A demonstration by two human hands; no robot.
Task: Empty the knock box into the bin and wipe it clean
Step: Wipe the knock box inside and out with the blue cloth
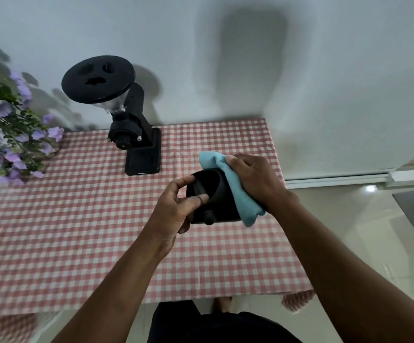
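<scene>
A black knock box (219, 199) with a bar across its mouth is held tilted above the table. My left hand (176, 209) grips its left rim, thumb and fingers over the edge and bar. On the box's right side, my right hand (253, 179) presses a light blue cloth (238, 191) against the outer wall. The cloth drapes from the box's top rim down past its lower right corner. The inside of the box is dark and I cannot tell whether anything is in it. No bin is in view.
A black coffee grinder (131, 134) stands at the back of the red-and-white checked tablecloth (77, 231). Purple flowers (12, 134) sit at the left edge. A white wall (300, 70) is behind, tiled floor (349, 231) to the right.
</scene>
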